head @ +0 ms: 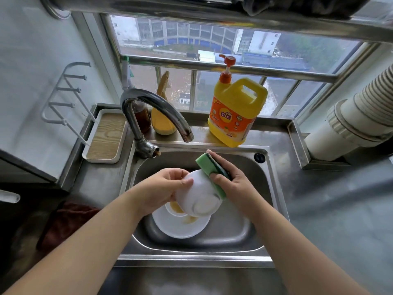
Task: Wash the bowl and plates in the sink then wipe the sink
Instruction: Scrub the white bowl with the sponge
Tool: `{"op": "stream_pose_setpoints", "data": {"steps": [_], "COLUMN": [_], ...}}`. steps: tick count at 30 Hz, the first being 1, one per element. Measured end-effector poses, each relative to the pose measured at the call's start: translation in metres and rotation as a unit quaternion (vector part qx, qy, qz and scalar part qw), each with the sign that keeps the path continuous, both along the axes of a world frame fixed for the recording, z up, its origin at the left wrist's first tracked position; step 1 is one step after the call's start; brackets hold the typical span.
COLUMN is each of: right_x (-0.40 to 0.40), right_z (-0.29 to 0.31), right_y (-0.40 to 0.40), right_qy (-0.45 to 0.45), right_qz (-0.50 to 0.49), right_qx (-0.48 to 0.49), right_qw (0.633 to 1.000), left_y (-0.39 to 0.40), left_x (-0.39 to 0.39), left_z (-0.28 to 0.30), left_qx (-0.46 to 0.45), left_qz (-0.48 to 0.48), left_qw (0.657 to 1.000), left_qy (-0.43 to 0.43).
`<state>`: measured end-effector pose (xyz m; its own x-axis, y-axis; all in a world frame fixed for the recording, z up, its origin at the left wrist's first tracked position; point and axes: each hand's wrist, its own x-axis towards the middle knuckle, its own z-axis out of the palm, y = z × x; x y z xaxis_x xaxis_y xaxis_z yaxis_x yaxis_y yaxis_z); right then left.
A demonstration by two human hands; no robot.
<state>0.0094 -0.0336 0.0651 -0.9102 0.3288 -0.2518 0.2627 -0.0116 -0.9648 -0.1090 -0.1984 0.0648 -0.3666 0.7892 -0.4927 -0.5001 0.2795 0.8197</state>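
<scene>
plates (180,227) half hidden under bowl (198,194), yellow smears partly visible

Sink (263,209) at centre, set into the counter (331,209). In the basin, 2 plates (180,227) lie stacked, the smaller on the larger. Above them the bowl (196,195) is held tilted, base toward the viewer, between the left hand (161,188) on its left side and the right hand (230,180) on its right. The sponge (209,173) lies between the right hand and the bowl's wall, touching it. The faucet (148,116) rises behind the basin's left corner, spout over the basin. Behind the faucet, 2 bottles (162,116) stand side by side; right of them, the detergent jug (235,112), all before the window (212,50). A tray (106,135) sits left of the faucet, a duct (350,124) at far right.
</scene>
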Motion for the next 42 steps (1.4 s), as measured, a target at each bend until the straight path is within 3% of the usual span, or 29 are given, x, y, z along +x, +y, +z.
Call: {"op": "stream_pose_setpoints", "data": {"steps": [2,5,9,11,14,16,17,21,25,30,36,38,42], "right_x": [0.0,0.0,0.005,0.001,-0.012,-0.016,-0.016,-0.01,-0.007,-0.014,-0.034,-0.032,-0.017], "right_z": [0.002,0.001,0.002,-0.003,-0.002,-0.001,-0.002,0.0,0.008,0.0,0.0,0.002,0.013], "right_y": [-0.001,-0.013,-0.037,-0.028,-0.005,0.0,-0.002,-0.018,-0.045,-0.041,-0.022,-0.026,-0.057], "right_qy": [-0.026,-0.096,-0.108,-0.087,-0.109,-0.136,-0.139,-0.107,-0.076,-0.061,-0.125,-0.145,-0.081], "right_qz": [0.008,0.02,-0.01,-0.043,-0.115,-0.133,-0.133,-0.116,-0.052,-0.081,-0.123,-0.115,-0.077], "right_qx": [0.099,0.308,0.427,0.367,0.093,-0.052,-0.05,0.183,0.341,0.294,0.06,0.118,0.286], "right_qw": [0.995,0.946,0.898,0.925,0.983,0.98,0.98,0.97,0.936,0.95,0.983,0.976,0.952], "left_y": [0.005,0.013,0.017,0.015,0.01,0.007,0.006,0.006,0.013,0.01,-0.002,-0.002,0.004], "left_x": [0.007,0.023,0.04,0.042,0.042,0.041,0.04,0.038,0.038,0.038,0.037,0.037,0.037], "left_z": [-0.003,-0.007,-0.004,-0.002,0.002,0.002,0.001,0.0,0.001,0.001,-0.003,-0.003,0.002], "left_qx": [0.009,0.002,0.003,0.024,0.059,0.069,0.07,0.055,0.03,0.038,0.055,0.05,0.039], "left_qz": [0.042,0.116,0.147,0.154,0.168,0.17,0.171,0.173,0.196,0.197,0.194,0.2,0.222], "left_qw": [0.999,0.992,0.984,0.981,0.979,0.979,0.979,0.98,0.975,0.976,0.978,0.977,0.971], "left_qy": [0.006,0.042,0.104,0.119,0.1,0.089,0.085,0.081,0.099,0.086,0.049,0.058,0.083]}}
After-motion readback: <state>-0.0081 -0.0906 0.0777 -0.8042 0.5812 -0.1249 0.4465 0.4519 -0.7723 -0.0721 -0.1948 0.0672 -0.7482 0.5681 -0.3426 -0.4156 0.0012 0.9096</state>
